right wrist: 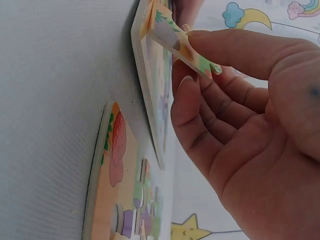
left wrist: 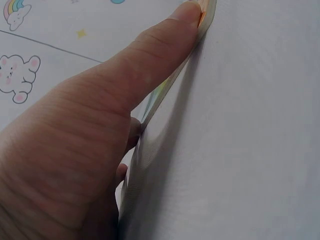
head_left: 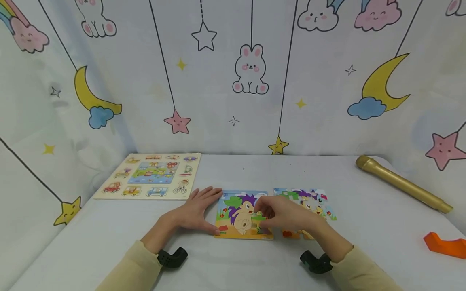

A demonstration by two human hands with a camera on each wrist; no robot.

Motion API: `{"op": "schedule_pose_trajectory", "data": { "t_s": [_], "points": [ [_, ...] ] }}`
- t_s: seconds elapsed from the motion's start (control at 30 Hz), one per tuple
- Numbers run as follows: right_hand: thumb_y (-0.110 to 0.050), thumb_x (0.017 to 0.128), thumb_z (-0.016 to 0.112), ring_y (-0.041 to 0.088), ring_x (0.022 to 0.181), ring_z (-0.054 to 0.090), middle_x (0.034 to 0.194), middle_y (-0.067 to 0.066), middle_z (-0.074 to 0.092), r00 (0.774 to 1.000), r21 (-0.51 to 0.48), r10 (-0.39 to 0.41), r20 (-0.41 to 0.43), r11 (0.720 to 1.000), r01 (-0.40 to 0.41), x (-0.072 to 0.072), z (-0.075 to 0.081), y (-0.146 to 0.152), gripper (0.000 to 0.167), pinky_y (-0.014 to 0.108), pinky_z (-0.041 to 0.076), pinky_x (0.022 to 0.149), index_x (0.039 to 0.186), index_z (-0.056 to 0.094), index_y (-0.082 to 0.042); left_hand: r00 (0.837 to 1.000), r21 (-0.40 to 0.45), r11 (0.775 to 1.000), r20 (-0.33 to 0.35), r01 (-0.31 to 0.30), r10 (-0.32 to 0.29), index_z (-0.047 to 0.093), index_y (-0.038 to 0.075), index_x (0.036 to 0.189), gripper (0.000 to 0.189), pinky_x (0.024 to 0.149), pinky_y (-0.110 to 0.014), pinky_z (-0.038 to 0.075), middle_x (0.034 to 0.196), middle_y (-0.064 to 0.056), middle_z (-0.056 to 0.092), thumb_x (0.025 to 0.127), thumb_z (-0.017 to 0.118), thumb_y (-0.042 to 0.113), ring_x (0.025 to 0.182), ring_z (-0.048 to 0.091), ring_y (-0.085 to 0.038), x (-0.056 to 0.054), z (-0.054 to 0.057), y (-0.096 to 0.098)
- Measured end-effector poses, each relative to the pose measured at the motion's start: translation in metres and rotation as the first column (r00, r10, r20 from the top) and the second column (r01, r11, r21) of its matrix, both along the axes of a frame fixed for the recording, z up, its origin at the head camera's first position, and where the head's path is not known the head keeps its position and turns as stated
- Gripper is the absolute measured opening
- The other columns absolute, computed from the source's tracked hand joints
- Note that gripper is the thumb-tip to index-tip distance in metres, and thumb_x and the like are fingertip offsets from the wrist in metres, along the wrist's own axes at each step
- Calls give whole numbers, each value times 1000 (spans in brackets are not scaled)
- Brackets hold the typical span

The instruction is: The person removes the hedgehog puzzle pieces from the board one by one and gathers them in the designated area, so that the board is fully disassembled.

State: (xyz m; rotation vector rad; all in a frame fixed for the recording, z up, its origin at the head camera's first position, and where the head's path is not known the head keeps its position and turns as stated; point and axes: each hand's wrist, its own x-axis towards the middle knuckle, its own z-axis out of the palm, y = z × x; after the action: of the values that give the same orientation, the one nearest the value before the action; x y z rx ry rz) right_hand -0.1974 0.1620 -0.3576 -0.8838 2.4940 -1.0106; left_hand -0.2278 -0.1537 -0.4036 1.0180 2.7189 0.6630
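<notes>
A wooden jigsaw board (head_left: 233, 235) with a purple-spined hedgehog picture lies on the table in the head view. My left hand (head_left: 194, 210) rests along its left side with fingers spread, and the thumb (left wrist: 175, 30) lies on the board's edge at the lower left corner. Over the board's right part, my right hand (head_left: 285, 213) pinches a jigsaw piece (right wrist: 175, 42) between thumb and fingers. In the right wrist view this piece is tilted, its lower end overlapping the board. Loose jigsaw pieces (head_left: 322, 198) lie just right of the board, partly hidden by the right hand.
A larger cream puzzle board (head_left: 140, 196) with vehicle pictures lies at the back left. At the back right is a gold microphone-shaped object (head_left: 404, 184), with an orange curved piece (head_left: 445, 245) nearer the right edge. A cartoon-printed cloth (head_left: 218, 121) hangs behind the table.
</notes>
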Motion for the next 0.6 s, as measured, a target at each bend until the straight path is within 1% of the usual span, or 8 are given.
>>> {"op": "schedule_pose_trajectory", "data": {
  "t_s": [0.1,0.17,0.33,0.47,0.6],
  "points": [
    [-11,91,77,17,85,59,92,-5,63,1000,-10,9,6,1000,-9,-1,-1,2,23,27,54,77,108,62,-10,1000,-3,1000,-1,-2,2,31,8,159,110,119,-61,-4,166,-6,23,75,80,60,153,9,-34,0,-1,0],
    [-11,93,74,18,86,60,93,-4,63,1000,-23,9,12,1000,-8,-3,0,5,21,28,55,77,109,62,-9,1000,-1,1000,0,-1,1,31,9,159,110,119,-60,-4,166,-5,23,75,79,61,153,9,-33,-1,-1,0],
    [-12,94,72,21,85,61,93,-1,65,1000,-67,-13,-8,998,12,-7,12,21,20,29,56,76,111,64,-6,1000,3,1000,5,-13,13,31,9,159,111,119,-60,-4,166,-5,23,75,79,62,153,8,-33,0,-2,-1],
    [-13,96,70,22,86,60,95,0,65,999,-72,-38,-20,997,36,-8,20,41,20,29,56,76,114,65,-4,1000,-5,1000,13,-17,17,31,7,159,111,119,-61,-3,166,-6,24,75,79,62,153,9,-34,2,-3,-3],
    [-13,97,68,23,88,61,98,2,66,998,-66,-68,-20,996,66,-4,28,72,21,29,56,77,115,65,-3,1000,1,1000,2,1,-1,31,7,159,110,119,-61,-3,166,-6,23,76,78,62,153,9,-34,1,-2,0]
  ]
}}
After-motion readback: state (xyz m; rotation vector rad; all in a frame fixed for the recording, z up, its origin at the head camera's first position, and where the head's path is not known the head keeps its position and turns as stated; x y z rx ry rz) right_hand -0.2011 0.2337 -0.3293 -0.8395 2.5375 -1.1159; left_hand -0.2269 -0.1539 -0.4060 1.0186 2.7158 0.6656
